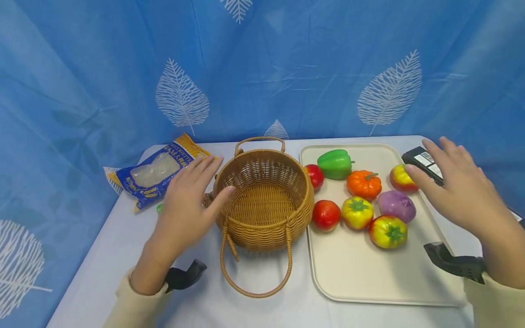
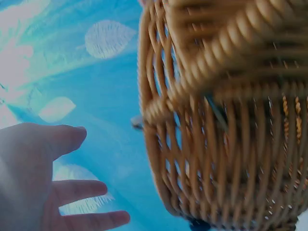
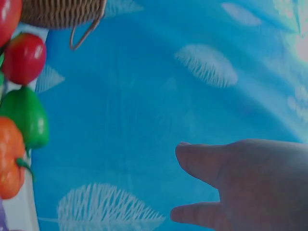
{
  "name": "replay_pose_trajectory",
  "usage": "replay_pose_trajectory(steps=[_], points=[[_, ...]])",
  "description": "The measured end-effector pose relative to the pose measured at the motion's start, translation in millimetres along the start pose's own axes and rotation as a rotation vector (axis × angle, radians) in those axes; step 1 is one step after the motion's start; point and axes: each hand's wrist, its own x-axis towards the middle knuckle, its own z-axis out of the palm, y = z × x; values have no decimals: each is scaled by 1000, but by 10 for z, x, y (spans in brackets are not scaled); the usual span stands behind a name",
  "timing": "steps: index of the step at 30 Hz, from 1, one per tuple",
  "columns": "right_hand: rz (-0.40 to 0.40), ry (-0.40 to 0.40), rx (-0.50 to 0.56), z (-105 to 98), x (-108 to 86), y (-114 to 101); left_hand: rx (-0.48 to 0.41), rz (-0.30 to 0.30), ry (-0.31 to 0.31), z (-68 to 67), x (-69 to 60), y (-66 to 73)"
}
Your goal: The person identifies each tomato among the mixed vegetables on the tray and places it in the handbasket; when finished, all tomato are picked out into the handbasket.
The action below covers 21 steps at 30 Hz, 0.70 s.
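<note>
My left hand (image 1: 186,207) is held up beside the wicker basket (image 1: 262,239), fingers extended and holding nothing. In the left wrist view the basket (image 2: 226,159) fills the right side, apart from my thumb and fingers. Over the tray's right edge, my right hand (image 1: 467,189) hovers with spread fingers and nothing in it. On the cream tray (image 1: 369,282) lie a green bell pepper (image 1: 335,164), an orange pumpkin (image 1: 363,184), a purple onion-like vegetable (image 1: 396,206), red tomatoes (image 1: 326,215) and several yellow-red fruits (image 1: 388,232).
A blue and yellow bag (image 1: 157,173) lies at the back left, partly behind my left hand. Behind the tray's right edge sits a black object with white labels (image 1: 428,161). The basket's front handle (image 1: 256,296) hangs down onto the white table (image 1: 229,314). A blue curtain (image 1: 287,68) closes off the back.
</note>
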Motion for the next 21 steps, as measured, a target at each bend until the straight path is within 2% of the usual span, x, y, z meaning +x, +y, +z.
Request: replay_pose_trajectory(steps=[2,5,10,14,18,21], points=[[14,-5,10,11,47,84,-45,-3,23,13,9,-55],[31,-22,28,49,128,209,-93,-18,24,29,15,-133],[67,-58,55,120,262,422,-193,-73,-20,30,37,-264],[93,-56,83,175,333,585,-297,-118,-54,68,82,-387],[127,-63,128,239,369,725,-378,-141,-86,137,110,-508],[171,-96,160,294,390,806,-455,-143,-95,199,119,-590]])
